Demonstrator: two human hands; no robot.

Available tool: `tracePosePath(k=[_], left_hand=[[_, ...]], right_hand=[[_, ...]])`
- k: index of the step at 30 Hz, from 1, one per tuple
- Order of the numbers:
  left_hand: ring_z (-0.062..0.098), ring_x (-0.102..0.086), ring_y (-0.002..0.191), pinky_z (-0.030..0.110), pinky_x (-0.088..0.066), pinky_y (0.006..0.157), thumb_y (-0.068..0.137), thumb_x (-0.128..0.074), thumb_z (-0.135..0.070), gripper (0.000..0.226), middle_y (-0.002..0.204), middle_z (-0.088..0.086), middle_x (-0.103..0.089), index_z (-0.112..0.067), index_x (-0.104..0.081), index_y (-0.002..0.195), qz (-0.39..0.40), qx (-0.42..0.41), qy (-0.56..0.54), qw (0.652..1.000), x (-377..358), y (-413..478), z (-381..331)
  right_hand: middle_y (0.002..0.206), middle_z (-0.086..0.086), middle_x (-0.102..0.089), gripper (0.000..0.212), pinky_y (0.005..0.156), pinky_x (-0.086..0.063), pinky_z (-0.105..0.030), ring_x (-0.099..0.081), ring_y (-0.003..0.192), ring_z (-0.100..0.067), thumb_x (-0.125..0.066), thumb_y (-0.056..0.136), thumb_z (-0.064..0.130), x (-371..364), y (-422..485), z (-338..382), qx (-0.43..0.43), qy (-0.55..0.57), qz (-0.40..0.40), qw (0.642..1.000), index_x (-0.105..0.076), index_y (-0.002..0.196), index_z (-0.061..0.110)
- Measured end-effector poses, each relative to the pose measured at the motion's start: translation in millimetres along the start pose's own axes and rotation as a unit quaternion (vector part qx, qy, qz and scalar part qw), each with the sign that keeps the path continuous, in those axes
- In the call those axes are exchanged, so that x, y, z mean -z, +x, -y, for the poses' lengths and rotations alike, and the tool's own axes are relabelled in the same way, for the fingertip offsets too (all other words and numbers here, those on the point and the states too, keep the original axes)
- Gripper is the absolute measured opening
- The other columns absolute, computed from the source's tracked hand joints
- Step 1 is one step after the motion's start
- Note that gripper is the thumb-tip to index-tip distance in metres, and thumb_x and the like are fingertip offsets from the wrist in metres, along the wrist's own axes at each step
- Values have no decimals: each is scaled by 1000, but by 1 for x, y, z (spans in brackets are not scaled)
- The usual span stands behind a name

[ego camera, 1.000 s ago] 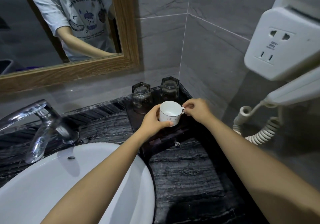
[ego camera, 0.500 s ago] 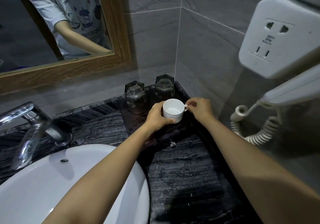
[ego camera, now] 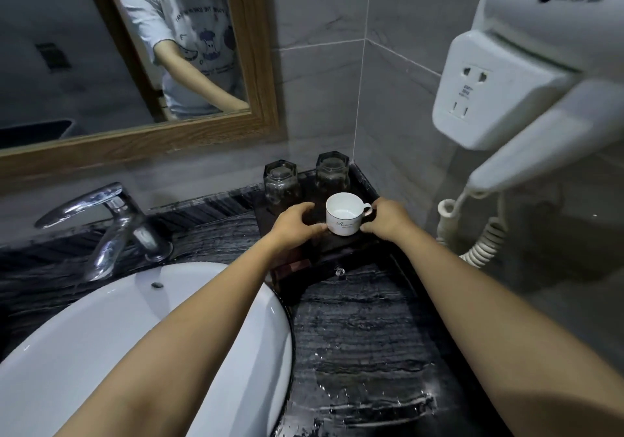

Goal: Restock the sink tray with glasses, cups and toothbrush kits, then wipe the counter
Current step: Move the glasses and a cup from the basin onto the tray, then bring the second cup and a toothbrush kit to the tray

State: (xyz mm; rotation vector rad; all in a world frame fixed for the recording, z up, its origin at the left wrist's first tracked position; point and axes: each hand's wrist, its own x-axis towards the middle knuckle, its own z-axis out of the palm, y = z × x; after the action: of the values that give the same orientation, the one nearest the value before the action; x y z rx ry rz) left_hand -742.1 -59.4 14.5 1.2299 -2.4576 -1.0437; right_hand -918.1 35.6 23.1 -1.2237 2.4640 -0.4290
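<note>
Two glasses (ego camera: 305, 180) behind white cup (ego camera: 344, 213) on tray (ego camera: 366, 180), both hands' fingers gripping it, left (ego camera: 297, 222), right (ego camera: 388, 217)

White cup (ego camera: 345, 214) is held upright on the dark tray (ego camera: 366, 180) by both hands, two glasses (ego camera: 282, 183) right behind it.

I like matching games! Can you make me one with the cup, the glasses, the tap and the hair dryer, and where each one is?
Things:
1. cup
2. glasses
3. tap
4. hair dryer

Places:
A. on the wall at the right
B. behind the basin
C. between the two hands
D. at the back of the tray

Pairs: 1-C, 2-D, 3-B, 4-A
</note>
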Motion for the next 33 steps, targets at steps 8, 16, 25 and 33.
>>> tracePosePath(k=[8,16,25,33], left_hand=[[23,-43,131,28,-32,105,91,-50,-43,57,143,8,-47,-8,-44,136,78,72,177,978,48,-79,22],[21,-51,121,34,-41,103,89,-52,-45,49,136,4,-53,-19,-51,130,127,182,183,958,116,-176,70],[14,-59,98,32,-48,94,89,-51,-45,45,103,-4,-61,-22,-52,128,62,271,140,950,205,-299,140],[13,-51,80,27,-44,68,90,-48,-44,36,95,1,-54,-20,-59,116,18,340,121,932,278,-422,226]], right_hand=[[117,-18,-55,53,81,-42,-33,-54,105,-31,-53,87,52,-2,-66,35,68,-218,215,949,-56,112,6],[127,-7,-52,64,84,-50,-36,-57,108,-26,-51,88,54,-23,-114,122,175,-270,392,862,-47,136,11],[126,-5,-56,52,99,-48,-39,-56,120,-24,-58,88,44,-70,-167,262,292,-240,470,797,-50,131,16],[130,-5,-58,45,102,-47,-41,-59,118,-22,-61,88,37,-108,-244,400,390,-240,470,755,-57,127,16]])
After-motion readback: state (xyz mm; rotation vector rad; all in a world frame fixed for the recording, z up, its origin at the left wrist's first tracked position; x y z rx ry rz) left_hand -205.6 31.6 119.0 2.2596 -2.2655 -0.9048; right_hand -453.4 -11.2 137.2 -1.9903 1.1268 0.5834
